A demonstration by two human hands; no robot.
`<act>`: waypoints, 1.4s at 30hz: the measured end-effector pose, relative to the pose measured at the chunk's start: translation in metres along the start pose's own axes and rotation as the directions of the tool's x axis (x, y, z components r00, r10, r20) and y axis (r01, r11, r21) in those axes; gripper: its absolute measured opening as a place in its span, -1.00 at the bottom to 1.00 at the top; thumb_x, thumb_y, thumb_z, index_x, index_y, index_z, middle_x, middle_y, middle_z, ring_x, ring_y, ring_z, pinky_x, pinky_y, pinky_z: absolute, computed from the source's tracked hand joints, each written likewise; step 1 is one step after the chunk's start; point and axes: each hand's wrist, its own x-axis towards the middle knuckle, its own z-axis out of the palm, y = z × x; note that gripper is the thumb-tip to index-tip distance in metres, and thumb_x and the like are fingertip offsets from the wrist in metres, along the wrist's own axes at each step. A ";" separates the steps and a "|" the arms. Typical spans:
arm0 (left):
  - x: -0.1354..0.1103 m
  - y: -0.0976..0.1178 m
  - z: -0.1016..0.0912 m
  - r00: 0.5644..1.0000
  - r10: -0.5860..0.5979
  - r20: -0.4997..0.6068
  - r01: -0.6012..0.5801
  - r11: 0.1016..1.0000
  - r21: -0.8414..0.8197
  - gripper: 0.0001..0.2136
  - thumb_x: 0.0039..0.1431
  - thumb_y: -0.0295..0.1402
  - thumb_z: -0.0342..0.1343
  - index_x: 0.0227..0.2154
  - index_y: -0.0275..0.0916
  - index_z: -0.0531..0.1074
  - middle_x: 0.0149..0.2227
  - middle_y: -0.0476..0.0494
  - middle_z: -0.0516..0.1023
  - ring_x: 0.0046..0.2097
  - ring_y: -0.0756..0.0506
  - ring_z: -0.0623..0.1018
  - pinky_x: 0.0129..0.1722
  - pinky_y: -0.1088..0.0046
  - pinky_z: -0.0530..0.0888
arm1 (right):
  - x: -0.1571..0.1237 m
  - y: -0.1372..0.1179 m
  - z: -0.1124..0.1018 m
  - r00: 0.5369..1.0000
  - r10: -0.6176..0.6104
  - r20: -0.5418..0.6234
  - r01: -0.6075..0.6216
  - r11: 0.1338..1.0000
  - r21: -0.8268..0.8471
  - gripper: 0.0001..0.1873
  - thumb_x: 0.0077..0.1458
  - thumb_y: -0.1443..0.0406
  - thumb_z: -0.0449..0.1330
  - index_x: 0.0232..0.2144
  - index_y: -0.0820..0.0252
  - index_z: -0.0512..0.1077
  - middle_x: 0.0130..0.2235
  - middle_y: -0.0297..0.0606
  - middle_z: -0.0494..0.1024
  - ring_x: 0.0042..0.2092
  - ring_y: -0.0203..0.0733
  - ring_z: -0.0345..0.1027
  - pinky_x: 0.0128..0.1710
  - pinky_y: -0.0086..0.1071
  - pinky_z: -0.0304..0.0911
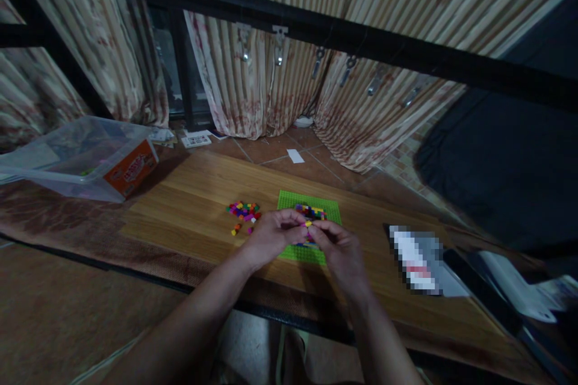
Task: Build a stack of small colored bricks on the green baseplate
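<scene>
Both my hands meet over a green studded baseplate (327, 209) lying on a low wooden table (189, 204). My left hand (271, 234) and my right hand (338, 248) are closed in a pinch on small coloured bricks (307, 224), one yellow and one pink, held between the fingertips. A cluster of bricks (311, 212) is fixed on the plate's far part. A loose pile of small coloured bricks (244, 212) lies on the table left of the plate, close to my left hand.
A clear plastic bin (85, 156) with an orange label stands at the table's left end. Papers and a blurred booklet (418, 258) lie at the right. A black bar (316, 30) crosses overhead before striped curtains. Tiled floor lies beyond the table.
</scene>
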 end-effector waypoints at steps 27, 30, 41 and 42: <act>0.006 0.008 -0.018 0.978 0.084 -0.188 -0.075 0.996 0.058 -0.82 -0.09 -0.31 0.28 -0.51 -0.31 0.45 -0.54 0.02 0.47 -0.47 0.06 0.43 -0.39 0.52 0.35 | 0.005 0.012 -0.021 0.990 -0.142 -0.003 0.134 0.943 -0.304 -0.89 -0.08 0.20 0.30 -0.45 0.08 0.58 -0.33 -0.27 0.53 -0.28 -0.16 0.40 -0.25 -0.28 0.26; 0.007 0.009 -0.020 0.975 0.098 -0.201 -0.081 0.992 0.095 -0.84 -0.08 -0.32 0.26 -0.53 -0.31 0.45 -0.54 0.01 0.48 -0.48 0.06 0.42 -0.40 0.52 0.35 | 0.006 0.016 -0.022 0.977 -0.205 0.064 0.212 0.874 -0.438 -0.90 -0.04 0.20 0.28 -0.45 0.05 0.58 -0.28 -0.25 0.51 -0.22 -0.13 0.40 -0.19 -0.25 0.26; 0.007 0.006 -0.019 0.977 0.107 -0.185 -0.077 0.984 0.162 -0.89 -0.06 -0.36 0.21 -0.53 -0.30 0.44 -0.55 0.03 0.44 -0.49 0.06 0.40 -0.42 0.52 0.34 | 0.005 0.022 -0.017 0.956 -0.285 0.062 0.268 0.773 -0.575 -0.91 -0.01 0.23 0.25 -0.45 0.05 0.57 -0.23 -0.24 0.48 -0.18 -0.10 0.39 -0.12 -0.20 0.26; 0.007 0.006 -0.019 0.978 0.106 -0.182 -0.075 0.983 0.168 -0.88 -0.06 -0.36 0.21 -0.52 -0.30 0.43 -0.55 0.03 0.44 -0.49 0.06 0.40 -0.42 0.52 0.34 | 0.005 0.023 -0.016 0.956 -0.290 0.051 0.265 0.772 -0.578 -0.91 -0.02 0.23 0.26 -0.45 0.05 0.57 -0.24 -0.24 0.47 -0.18 -0.10 0.39 -0.12 -0.20 0.26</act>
